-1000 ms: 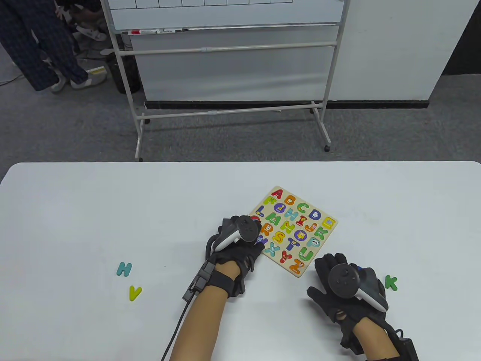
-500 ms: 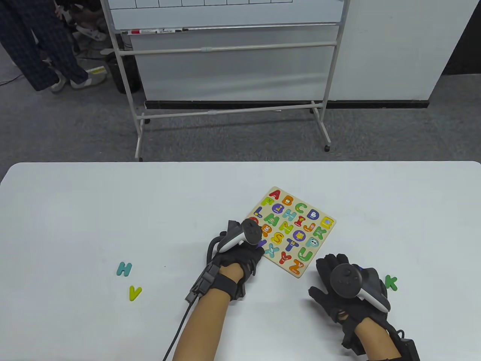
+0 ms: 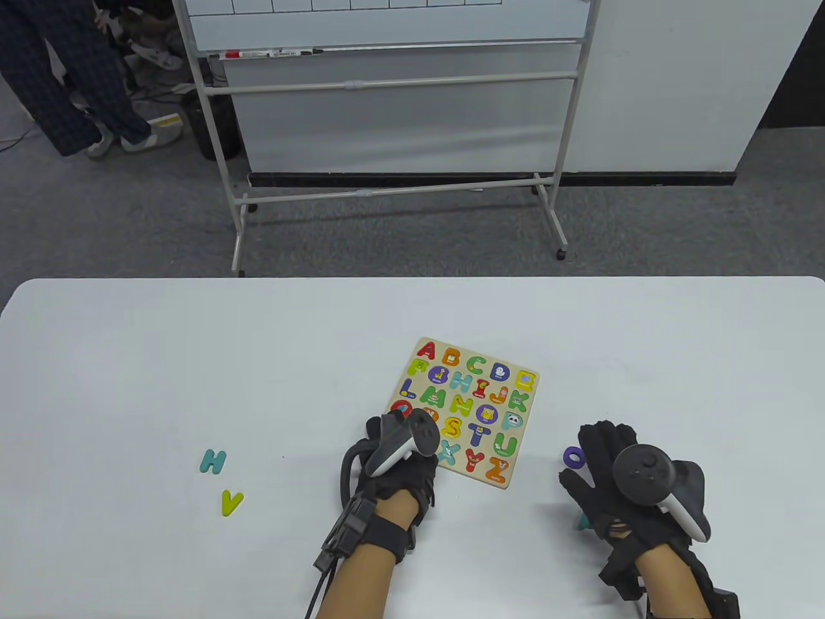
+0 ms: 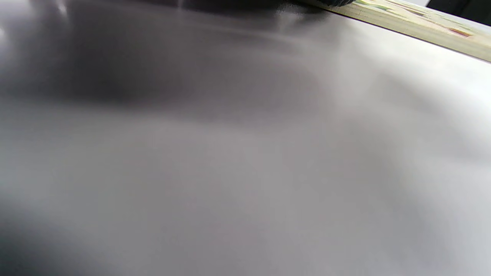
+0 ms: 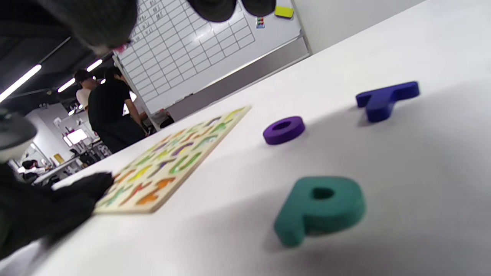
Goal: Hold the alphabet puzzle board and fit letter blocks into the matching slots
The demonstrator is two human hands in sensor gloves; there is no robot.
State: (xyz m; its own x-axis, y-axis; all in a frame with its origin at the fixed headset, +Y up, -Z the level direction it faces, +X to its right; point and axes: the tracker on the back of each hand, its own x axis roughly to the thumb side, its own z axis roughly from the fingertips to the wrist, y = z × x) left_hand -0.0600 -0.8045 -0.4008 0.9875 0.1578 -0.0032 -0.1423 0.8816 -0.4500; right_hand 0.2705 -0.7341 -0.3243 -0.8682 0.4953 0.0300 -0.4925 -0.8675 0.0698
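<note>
Since we have dragged the puzzle board [image 3: 465, 412] nearer with our left hand [image 3: 401, 465] pressing its corner, our right hand [image 3: 612, 490] hovers spread beside the purple O [image 3: 573, 458], while its wrist view shows O [image 5: 284, 130], P [image 5: 320, 209] and T [image 5: 387, 99] waiting loose.

pale wooden puzzle board [image 3: 465, 412], matte foam-looking teal P [image 5: 320, 209], smooth slightly glossy white table [image 3: 193, 361], black fabric gloves

table [image 3: 161, 361] (white) | puzzle board [image 3: 465, 410] | loose letters H [image 3: 213, 461], V [image 3: 231, 502], O [image 3: 573, 457], P [image 5: 320, 208], T [image 5: 385, 99]
</note>
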